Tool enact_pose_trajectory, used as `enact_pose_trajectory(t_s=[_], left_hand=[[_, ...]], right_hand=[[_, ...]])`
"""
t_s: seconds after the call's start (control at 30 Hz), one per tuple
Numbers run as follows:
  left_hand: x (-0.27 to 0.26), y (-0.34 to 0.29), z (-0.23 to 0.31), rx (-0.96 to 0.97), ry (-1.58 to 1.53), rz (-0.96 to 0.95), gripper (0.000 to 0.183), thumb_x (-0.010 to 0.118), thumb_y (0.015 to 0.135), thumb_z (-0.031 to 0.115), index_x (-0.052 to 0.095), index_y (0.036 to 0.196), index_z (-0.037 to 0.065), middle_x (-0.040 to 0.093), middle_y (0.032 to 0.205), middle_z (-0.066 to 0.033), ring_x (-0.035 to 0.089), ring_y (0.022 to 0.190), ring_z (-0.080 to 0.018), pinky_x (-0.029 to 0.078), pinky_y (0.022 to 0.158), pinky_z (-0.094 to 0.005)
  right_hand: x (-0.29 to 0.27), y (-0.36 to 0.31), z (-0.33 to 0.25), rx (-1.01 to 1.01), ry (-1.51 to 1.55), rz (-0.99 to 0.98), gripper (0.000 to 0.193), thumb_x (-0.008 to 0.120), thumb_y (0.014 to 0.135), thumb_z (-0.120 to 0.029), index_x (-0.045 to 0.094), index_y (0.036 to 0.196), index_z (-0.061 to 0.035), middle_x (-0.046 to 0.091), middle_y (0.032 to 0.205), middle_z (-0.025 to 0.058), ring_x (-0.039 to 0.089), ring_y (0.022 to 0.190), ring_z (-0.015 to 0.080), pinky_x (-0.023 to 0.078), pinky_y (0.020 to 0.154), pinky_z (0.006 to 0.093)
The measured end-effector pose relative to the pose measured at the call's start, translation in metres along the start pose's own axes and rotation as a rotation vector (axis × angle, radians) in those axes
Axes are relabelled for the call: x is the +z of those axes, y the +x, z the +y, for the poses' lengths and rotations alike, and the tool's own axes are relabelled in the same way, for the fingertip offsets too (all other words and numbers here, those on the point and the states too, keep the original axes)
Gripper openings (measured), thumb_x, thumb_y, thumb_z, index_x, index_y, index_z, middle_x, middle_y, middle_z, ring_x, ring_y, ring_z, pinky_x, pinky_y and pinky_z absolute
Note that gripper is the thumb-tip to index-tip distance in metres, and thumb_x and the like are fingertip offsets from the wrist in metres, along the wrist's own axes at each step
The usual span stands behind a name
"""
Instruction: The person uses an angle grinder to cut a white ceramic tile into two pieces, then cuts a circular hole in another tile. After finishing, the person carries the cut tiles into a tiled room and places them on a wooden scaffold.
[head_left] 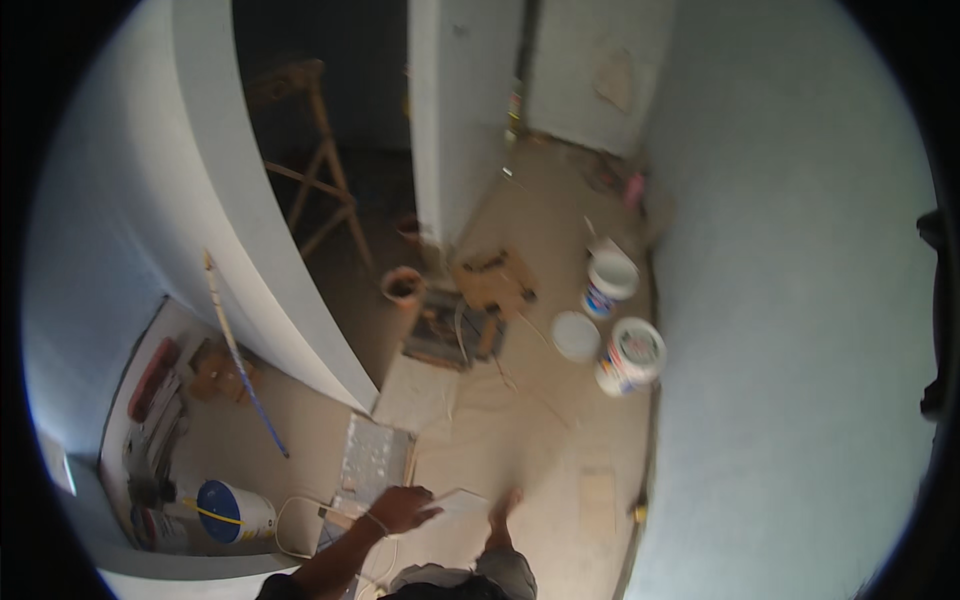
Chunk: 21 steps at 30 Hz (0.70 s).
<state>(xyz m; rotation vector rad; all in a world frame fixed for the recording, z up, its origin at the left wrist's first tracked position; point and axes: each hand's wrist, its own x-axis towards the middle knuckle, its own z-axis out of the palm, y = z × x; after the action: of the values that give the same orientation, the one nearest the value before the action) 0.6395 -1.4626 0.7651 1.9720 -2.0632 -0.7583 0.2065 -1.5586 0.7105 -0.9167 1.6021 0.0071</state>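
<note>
My left hand (405,508), with a thin band at its wrist, is closed in front of my body at the lower middle. A thin, flat, pale tool (460,500) sticks out from its fingers to the right; blur hides its exact kind. Below the hand lies a grey, white-flecked slab (375,460) on the floor. A pale cable (290,510) loops beside my forearm. Nothing of my right hand shows.
Two white buckets (612,275) (640,345) and a round lid (575,336) stand along the right wall. Farther left are a tile cutter-like board (450,328), cardboard (495,280), a terracotta-coloured pot (402,286), a wooden trestle (325,160), a leaning pole (235,350) and a blue-lidded bucket (235,512).
</note>
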Motion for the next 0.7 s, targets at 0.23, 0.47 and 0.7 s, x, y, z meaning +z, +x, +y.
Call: enact_pose_trajectory(t_s=[0.23,0.47,0.7], left_hand=[[-0.086,0.184,0.019,-0.117,-0.199,0.113,0.062,0.054,0.101,0.059,0.069,0.114,0.001,0.070,0.095,-0.0215,0.069,0.093,-0.0391,0.056,0.086,-0.0461],[-0.144,0.309,0.005,-0.306,-0.328,0.474,0.053,0.067,0.098,0.050,0.074,0.098,-0.002,0.071,0.091,-0.0163,0.070,0.078,-0.0350,0.057,0.073,-0.0404],[-0.209,0.481,-0.066,-0.168,-0.187,0.618,0.037,0.068,0.099,0.039,0.070,0.100,0.003,0.067,0.087,-0.0133,0.069,0.075,-0.0316,0.058,0.068,-0.0403]], right_hand=[[-0.046,0.128,-0.251,-0.068,-0.247,-0.080,0.085,0.064,0.077,-0.071,0.059,0.135,-0.0087,0.058,0.127,0.0205,0.056,0.093,0.0341,0.046,0.081,0.0517],[-0.067,0.242,-0.461,-0.197,-0.424,-0.166,0.086,0.063,0.077,-0.071,0.058,0.136,-0.0085,0.058,0.129,0.0206,0.056,0.096,0.0349,0.046,0.083,0.0520],[-0.060,0.347,-0.669,-0.252,-0.544,-0.244,0.087,0.063,0.078,-0.071,0.057,0.138,-0.0084,0.057,0.131,0.0206,0.057,0.100,0.0357,0.047,0.084,0.0524]])
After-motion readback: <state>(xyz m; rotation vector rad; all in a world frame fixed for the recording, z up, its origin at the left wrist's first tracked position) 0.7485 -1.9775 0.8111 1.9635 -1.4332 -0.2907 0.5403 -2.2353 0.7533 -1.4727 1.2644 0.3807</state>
